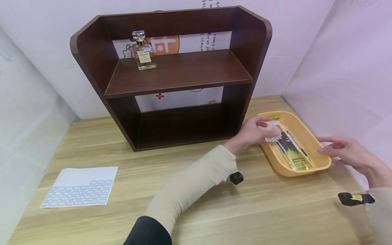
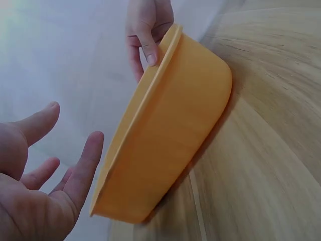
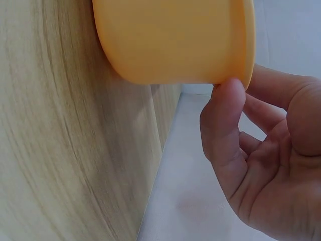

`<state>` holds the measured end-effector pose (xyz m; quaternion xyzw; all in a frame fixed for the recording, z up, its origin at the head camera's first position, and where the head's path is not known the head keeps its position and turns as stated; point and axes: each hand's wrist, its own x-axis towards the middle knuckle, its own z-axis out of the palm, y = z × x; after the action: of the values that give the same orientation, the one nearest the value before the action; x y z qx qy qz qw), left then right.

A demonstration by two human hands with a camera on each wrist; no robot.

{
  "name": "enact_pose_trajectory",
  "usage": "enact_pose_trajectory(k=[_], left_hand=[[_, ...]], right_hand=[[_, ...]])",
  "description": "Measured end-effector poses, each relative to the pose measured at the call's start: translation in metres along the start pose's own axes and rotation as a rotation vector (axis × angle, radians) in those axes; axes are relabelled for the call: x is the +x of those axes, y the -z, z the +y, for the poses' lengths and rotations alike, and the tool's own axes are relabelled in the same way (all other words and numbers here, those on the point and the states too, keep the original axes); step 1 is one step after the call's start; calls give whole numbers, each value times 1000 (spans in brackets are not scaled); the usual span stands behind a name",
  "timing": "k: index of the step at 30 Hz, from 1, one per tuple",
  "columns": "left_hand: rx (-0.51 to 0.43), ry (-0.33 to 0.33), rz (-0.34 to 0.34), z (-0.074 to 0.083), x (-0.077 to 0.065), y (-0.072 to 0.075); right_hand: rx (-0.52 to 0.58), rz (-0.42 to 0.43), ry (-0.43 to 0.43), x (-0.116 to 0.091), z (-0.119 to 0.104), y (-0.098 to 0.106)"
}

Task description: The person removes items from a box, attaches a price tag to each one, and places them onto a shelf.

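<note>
Pinching the rim of the yellow basket [image 1: 301,131] between thumb and fingers, my right hand [image 1: 349,153] comes in from the desk's right edge, thumb over the inner side and fingertips below the lip on the outside, the wrist bent a little above its pale sleeve [image 1: 382,214]. My left arm lies slantwise over the desk [image 1: 214,214], from the front edge toward the back right corner, elbow low and palm turned toward the basket. My left hand [image 1: 252,132] is loose, its fingers parted and nearly straight in the left wrist view, and it is at the basket's left rim, right by a clear round item [image 1: 274,133]; whether they touch, I cannot tell. The basket is near the desk's right edge, toward the back, with a yellow-and-black brush pack [image 1: 295,154] lying along its floor beneath the round item. Just left of my left hand, a dark brown shelf [image 1: 180,73] stands at the desk's back edge, with a perfume bottle [image 1: 144,56] upright on its upper board. Toward the desk's left edge lies a sheet of labels [image 1: 78,187].
</note>
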<state>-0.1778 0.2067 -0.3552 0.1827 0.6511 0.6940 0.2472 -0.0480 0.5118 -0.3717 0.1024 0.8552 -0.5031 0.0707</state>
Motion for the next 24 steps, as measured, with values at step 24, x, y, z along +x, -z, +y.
enact_pose_trajectory(k=[24], left_hand=[[642,55,110,5,44,-36]], right_hand=[[-24,4,-42,-3,-2,-1]])
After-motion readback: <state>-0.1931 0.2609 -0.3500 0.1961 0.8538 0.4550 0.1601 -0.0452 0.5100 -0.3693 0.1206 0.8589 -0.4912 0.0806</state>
